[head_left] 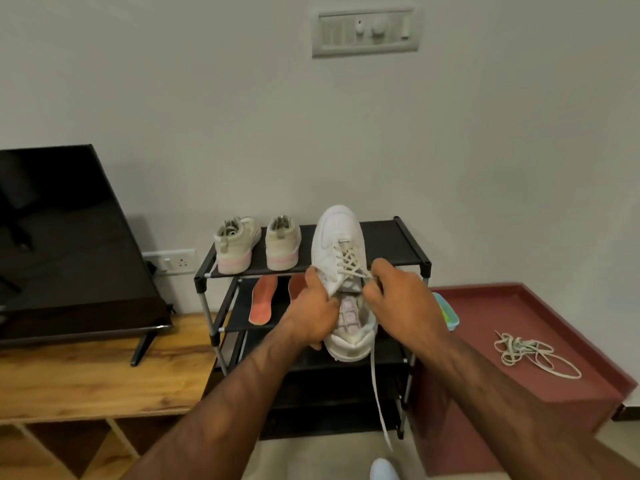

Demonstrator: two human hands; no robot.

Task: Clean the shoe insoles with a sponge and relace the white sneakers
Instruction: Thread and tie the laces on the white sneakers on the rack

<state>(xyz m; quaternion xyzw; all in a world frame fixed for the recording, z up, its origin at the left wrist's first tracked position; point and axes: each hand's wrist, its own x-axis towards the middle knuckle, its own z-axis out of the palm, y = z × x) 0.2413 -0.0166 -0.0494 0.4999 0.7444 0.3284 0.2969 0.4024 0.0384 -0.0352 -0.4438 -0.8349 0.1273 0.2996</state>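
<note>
Television (pixel 69 237) at far left, on a wood bench (pixel 104 375). Next right, black rack (pixel 391 244): 2 beige shoes (pixel 237 249) on the top shelf, heels toward the camera; 2 orange insoles (pixel 263 299) flat on the shelf below, the right-hand insole partly hidden by the left hand (pixel 311 306). Centre, held up before the rack: sneaker (pixel 341 237), white, long axis running away from the viewer, toe to the wall, heel nearest. Left hand wrapped round its left side, fingers curled on the collar. Right hand (pixel 401 296) at its right side, fingertips pinching the lace (pixel 349 263) by the top eyelets, just left of those fingers; loose tail hanging below the heel. Laced partway, apparently; top eyelets likely next, right hand nearer. Behind the right wrist, teal tub (pixel 450 315). Far right, 2nd lace (pixel 533 351) tangled on a maroon ledge (pixel 502 306), well apart from both hands. No sponge in view.
</note>
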